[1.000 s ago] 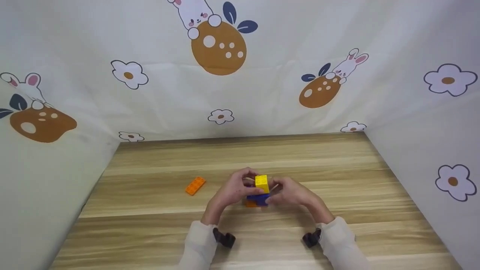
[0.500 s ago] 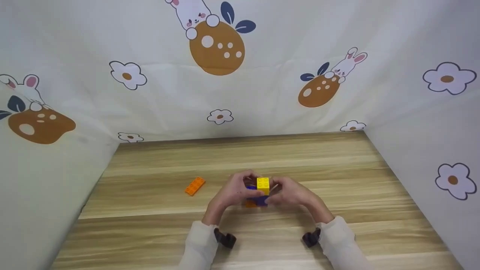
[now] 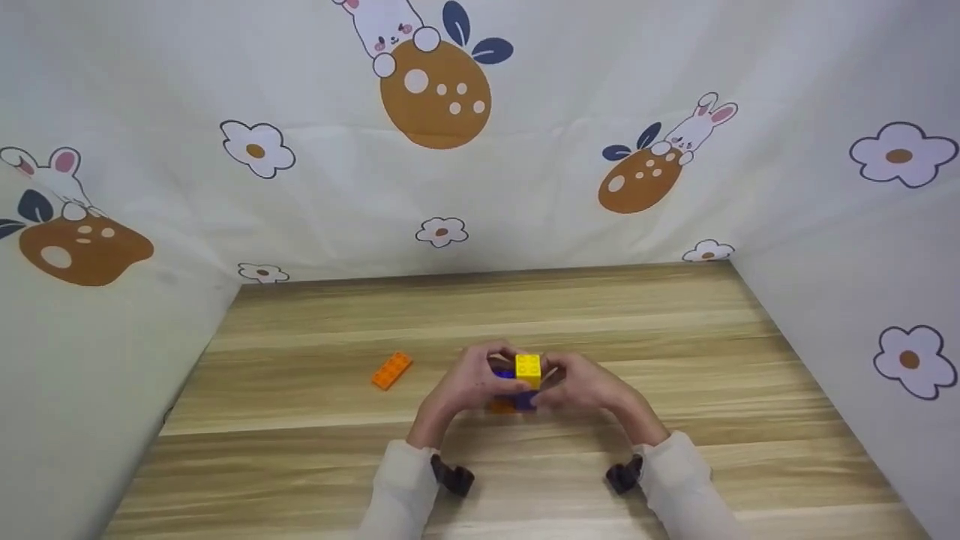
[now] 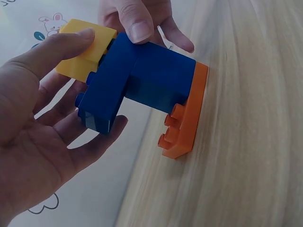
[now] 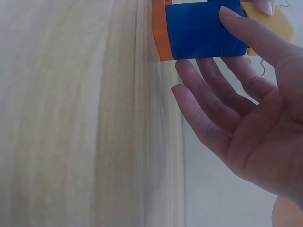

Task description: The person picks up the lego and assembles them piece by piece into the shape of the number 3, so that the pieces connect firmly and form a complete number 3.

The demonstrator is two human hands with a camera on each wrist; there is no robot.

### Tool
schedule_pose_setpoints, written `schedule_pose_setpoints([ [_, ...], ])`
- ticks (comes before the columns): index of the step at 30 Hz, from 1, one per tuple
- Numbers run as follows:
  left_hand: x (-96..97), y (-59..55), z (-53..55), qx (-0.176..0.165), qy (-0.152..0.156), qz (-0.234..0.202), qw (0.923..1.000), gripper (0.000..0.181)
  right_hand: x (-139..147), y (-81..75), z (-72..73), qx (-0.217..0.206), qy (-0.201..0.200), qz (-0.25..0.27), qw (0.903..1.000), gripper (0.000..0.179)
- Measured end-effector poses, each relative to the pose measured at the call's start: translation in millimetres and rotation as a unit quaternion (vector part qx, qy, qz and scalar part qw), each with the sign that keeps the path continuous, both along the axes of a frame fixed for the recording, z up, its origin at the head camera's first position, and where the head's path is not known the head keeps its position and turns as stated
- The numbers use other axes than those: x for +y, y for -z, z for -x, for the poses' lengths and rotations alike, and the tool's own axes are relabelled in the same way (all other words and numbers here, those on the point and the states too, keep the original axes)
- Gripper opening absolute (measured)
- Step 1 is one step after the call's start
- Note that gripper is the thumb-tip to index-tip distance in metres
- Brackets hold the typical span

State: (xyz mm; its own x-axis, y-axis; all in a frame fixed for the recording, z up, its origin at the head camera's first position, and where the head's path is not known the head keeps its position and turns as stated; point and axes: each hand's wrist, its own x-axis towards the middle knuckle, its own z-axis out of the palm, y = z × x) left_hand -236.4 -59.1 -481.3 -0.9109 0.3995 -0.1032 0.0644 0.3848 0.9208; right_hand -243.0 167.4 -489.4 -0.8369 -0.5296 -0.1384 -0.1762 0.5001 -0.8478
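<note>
A small stack of toy building bricks stands upright on the table between both hands. At its base is an orange brick [image 4: 193,116] with bare studs on one side. Blue bricks [image 4: 163,71] rise from it, the upper one jutting out past the lower. My left hand [image 3: 472,380] pinches a yellow brick [image 3: 528,370] at the top, thumb on its near face and fingers behind. In the left wrist view a thin gap with studs shows between yellow and blue. My right hand [image 3: 583,384] holds the upper blue brick between thumb and fingers, its lower fingers loosely extended.
A second orange brick [image 3: 391,371] lies flat on the wood-grain table [image 3: 300,465], left of the hands. Pale cloth walls [image 3: 540,180] with printed rabbits and flowers enclose the table's back and sides.
The yellow brick has turned a little and shifted slightly right over the blue bricks, with the left hand moving along. The right hand stays nearly in place.
</note>
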Motion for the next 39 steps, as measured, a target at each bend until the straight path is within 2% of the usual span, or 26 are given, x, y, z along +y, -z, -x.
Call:
schedule_pose_setpoints([
  [4, 0.9, 1.7, 0.6, 0.020, 0.006, -0.007, 0.9997, 0.034, 0.2, -0.2, -0.5, 0.000, 0.005, 0.006, 1.0000, 0.035],
  [9, -0.1, 4.6, 1.0, 0.023, 0.006, -0.018, 0.9996, 0.033, -0.5, 0.7, -0.2, -0.002, 0.007, 0.019, 0.9998, 0.034],
  [16, -0.8, 3.6, 0.9, 0.016, 0.001, -0.004, 0.9999, 0.035, -0.7, 0.5, 0.5, -0.001, 0.012, 0.015, 0.9998, 0.032],
  [25, -1.1, 0.1, 1.3, 0.032, 0.019, 0.017, 0.9992, 0.040, -1.2, -0.3, -0.5, -0.017, 0.006, 0.025, 0.9995, 0.030],
  [29, -7.8, -3.4, 2.1, 0.027, 0.032, 0.018, 0.9990, 0.049, -1.6, 0.0, -1.2, -0.015, 0.008, 0.025, 0.9995, 0.029],
  [31, -16.4, -4.6, 3.2, 0.035, 0.033, 0.008, 0.9988, 0.053, -2.1, 0.9, -1.7, -0.014, 0.009, 0.027, 0.9995, 0.029],
  [34, -35.3, -5.7, 5.1, 0.056, 0.015, -0.011, 0.9983, 0.055, -1.8, 1.4, -1.7, -0.012, 0.005, 0.031, 0.9994, 0.031],
  [39, -76.3, -2.5, 8.3, 0.095, -0.062, -0.026, 0.9932, 0.052, -2.4, -0.4, -1.8, -0.010, 0.007, 0.025, 0.9996, 0.034],
])
